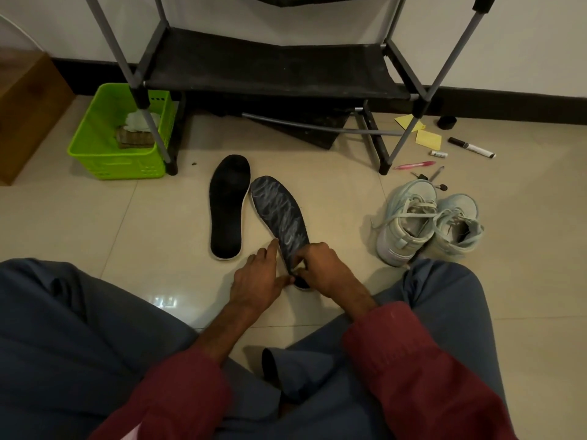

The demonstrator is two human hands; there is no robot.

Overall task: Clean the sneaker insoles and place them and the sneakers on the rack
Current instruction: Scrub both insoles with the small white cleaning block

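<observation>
The streaked insole (279, 211) lies on the floor at frame centre. The right hand (324, 268) pinches its heel end with curled fingers. The left hand (257, 281), fingers straight, touches its edge. The black insole (227, 204) lies just left, the sneakers (425, 223) at right, the rack (273, 65) at the top.

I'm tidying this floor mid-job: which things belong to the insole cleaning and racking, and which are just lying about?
For the job: streaked insole, black insole, pale sneakers, rack.

Lying about: yellow notes, marker, pink pen, green basket (its cloths might serve for cleaning).
</observation>
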